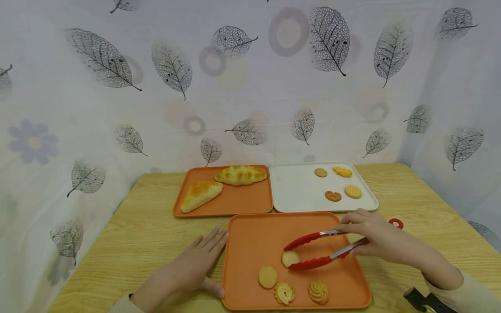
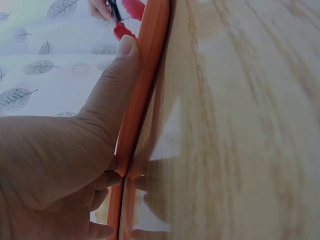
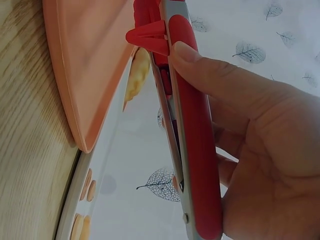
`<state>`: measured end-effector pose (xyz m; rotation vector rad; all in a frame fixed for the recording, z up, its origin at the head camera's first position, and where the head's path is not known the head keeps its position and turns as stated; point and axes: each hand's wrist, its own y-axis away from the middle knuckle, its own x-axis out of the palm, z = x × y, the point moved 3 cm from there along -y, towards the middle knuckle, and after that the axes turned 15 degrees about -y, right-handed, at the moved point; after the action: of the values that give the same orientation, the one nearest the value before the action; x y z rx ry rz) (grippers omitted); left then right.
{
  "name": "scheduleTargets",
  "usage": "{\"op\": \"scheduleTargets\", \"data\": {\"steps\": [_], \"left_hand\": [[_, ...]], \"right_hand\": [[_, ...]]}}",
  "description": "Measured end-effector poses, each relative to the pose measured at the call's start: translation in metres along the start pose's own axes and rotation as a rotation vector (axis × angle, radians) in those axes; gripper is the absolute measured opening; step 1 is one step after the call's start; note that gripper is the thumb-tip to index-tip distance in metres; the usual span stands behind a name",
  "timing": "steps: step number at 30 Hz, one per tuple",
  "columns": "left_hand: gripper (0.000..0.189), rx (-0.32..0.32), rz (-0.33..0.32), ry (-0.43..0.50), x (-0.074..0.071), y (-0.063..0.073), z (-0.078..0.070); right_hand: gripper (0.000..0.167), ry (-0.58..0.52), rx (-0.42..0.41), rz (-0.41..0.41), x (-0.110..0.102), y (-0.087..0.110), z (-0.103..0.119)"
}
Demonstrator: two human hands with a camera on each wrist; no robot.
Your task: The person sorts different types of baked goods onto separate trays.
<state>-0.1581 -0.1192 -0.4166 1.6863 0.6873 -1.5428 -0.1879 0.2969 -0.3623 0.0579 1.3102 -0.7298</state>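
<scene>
My left hand (image 1: 192,266) lies with straight, spread fingers against the left edge of the near orange tray (image 1: 250,239). In the left wrist view its thumb (image 2: 111,90) touches the tray's rim. My right hand (image 1: 381,237) grips red and silver tongs (image 1: 311,263), whose red tips stand apart over the tray. Between those tips is a small round cookie (image 1: 290,259); whether both tips touch it I cannot tell. A plain round cookie (image 1: 267,277), a scalloped cookie (image 1: 284,293) and a swirled cookie (image 1: 318,292) lie toward the tray's front.
Behind, a second orange tray (image 1: 246,201) bears a triangular bread (image 1: 201,196) and a long braided bread (image 1: 240,175). Beside it a white tray (image 1: 297,191) carries several small pieces, among them a pretzel (image 1: 333,196). A black object (image 1: 424,301) shows at the lower right.
</scene>
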Motion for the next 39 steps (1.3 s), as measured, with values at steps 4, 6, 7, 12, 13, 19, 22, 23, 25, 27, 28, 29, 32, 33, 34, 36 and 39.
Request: {"op": "scheduleTargets", "data": {"steps": [4,6,7,12,13,19,22,23,25,27,28,29,32,33,34,36,39], "left_hand": [[0.126,-0.002,0.009,-0.001,0.0,0.0,0.0],[0.126,-0.003,0.009,-0.003,0.0,0.0,0.0],[0.126,-0.003,0.008,-0.003,0.0,0.0,0.0],[0.126,-0.006,0.013,0.002,0.0,0.0,-0.001],[0.126,-0.007,0.014,0.003,0.0,-0.001,-0.001],[0.126,-0.001,0.0,0.001,-0.001,-0.003,-0.003],[0.125,0.001,-0.005,-0.002,-0.001,-0.004,-0.003],[0.125,0.001,-0.006,-0.002,-0.001,-0.004,-0.004],[0.125,0.0,-0.008,-0.004,-0.001,-0.004,-0.004],[0.126,0.0,-0.009,-0.004,-0.001,-0.004,-0.004],[0.126,-0.001,-0.009,-0.003,0.0,-0.005,-0.004],[0.126,-0.001,-0.009,-0.003,0.0,-0.005,-0.004],[0.125,-0.002,-0.005,0.0,0.0,-0.006,-0.004],[0.125,-0.002,-0.004,0.002,0.0,-0.006,-0.004],[0.125,-0.003,-0.001,0.003,0.001,-0.006,-0.004],[0.125,-0.005,0.001,0.008,0.001,-0.007,-0.005],[0.125,-0.008,-0.003,0.01,0.0,-0.008,-0.005]], "right_hand": [[0.052,0.009,0.002,-0.022,-0.002,0.001,-0.003],[0.053,0.025,0.007,-0.04,-0.003,0.002,-0.006],[0.054,0.035,0.011,-0.049,-0.003,0.002,-0.007],[0.058,0.104,0.031,-0.107,-0.007,0.004,-0.014],[0.057,0.113,0.034,-0.115,-0.008,0.005,-0.015],[0.055,0.182,0.049,-0.169,-0.014,0.009,-0.027],[0.056,0.199,0.073,-0.197,-0.017,0.01,-0.032],[0.056,0.202,0.088,-0.204,-0.018,0.01,-0.033],[0.058,0.216,0.112,-0.221,-0.02,0.011,-0.035],[0.054,0.235,0.132,-0.242,-0.021,0.012,-0.038],[0.053,0.248,0.134,-0.255,-0.021,0.012,-0.039],[0.054,0.261,0.136,-0.268,-0.022,0.012,-0.04],[0.071,0.287,0.151,-0.304,-0.023,0.012,-0.046],[0.078,0.296,0.159,-0.313,-0.024,0.012,-0.047],[0.08,0.3,0.166,-0.32,-0.024,0.012,-0.049],[0.08,0.306,0.189,-0.327,-0.025,0.012,-0.052],[0.07,0.322,0.225,-0.333,-0.027,0.011,-0.058]]}}
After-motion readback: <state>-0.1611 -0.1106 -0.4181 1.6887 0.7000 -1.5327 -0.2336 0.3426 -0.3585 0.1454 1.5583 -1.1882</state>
